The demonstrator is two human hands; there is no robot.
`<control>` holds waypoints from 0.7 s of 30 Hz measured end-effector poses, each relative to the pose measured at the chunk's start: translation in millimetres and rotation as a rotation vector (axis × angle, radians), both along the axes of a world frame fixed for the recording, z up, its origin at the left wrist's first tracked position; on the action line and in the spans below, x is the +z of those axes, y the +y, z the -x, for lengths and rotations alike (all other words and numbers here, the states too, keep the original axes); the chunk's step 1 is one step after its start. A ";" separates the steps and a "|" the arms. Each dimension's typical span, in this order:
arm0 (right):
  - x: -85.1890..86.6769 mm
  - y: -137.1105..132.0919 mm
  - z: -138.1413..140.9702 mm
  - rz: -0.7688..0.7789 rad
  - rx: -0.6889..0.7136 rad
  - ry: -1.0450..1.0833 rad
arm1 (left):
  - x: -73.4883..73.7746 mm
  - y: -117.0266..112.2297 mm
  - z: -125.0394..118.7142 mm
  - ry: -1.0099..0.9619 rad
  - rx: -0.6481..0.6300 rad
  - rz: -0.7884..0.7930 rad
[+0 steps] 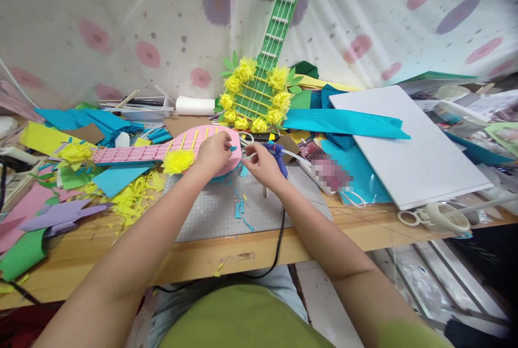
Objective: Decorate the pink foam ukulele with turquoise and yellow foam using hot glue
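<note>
A pink paper guitar (162,149) with a blue underside lies flat, its neck pointing left. Yellow strips cross its body, and a yellow paper flower (178,162) sits on its lower edge. My left hand (213,154) rests over the guitar body, fingertips pinched at a small blue paper piece (233,148). Just off the body's right end is my right hand (262,164), its thumb and fingers curved but apart, with nothing visible in them. Behind that hand lies a blue glue gun (280,158), partly covered by it.
Beneath is a grey cutting mat (214,218) with blue scraps. A green paper guitar (272,62) with yellow flowers leans upright behind. White board (408,148) and blue paper strip (343,122) lie right, scissors (416,217) near the edge. Yellow shreds (131,199) litter the left.
</note>
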State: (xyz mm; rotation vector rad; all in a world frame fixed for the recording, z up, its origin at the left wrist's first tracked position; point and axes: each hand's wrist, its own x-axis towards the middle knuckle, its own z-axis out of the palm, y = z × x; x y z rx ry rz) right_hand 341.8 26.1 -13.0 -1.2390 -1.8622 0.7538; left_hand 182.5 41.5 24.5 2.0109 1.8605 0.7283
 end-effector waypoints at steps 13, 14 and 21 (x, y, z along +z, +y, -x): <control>0.4 33.7 26.1 0.437 0.147 0.585 | 6.5 -2.1 19.6 -0.391 0.072 0.149; -1.0 34.9 25.7 0.453 0.137 0.602 | 7.8 -2.9 19.5 -0.445 0.077 0.182; -1.8 36.5 25.2 0.563 0.094 0.673 | 16.0 -9.8 14.5 -0.574 0.080 0.284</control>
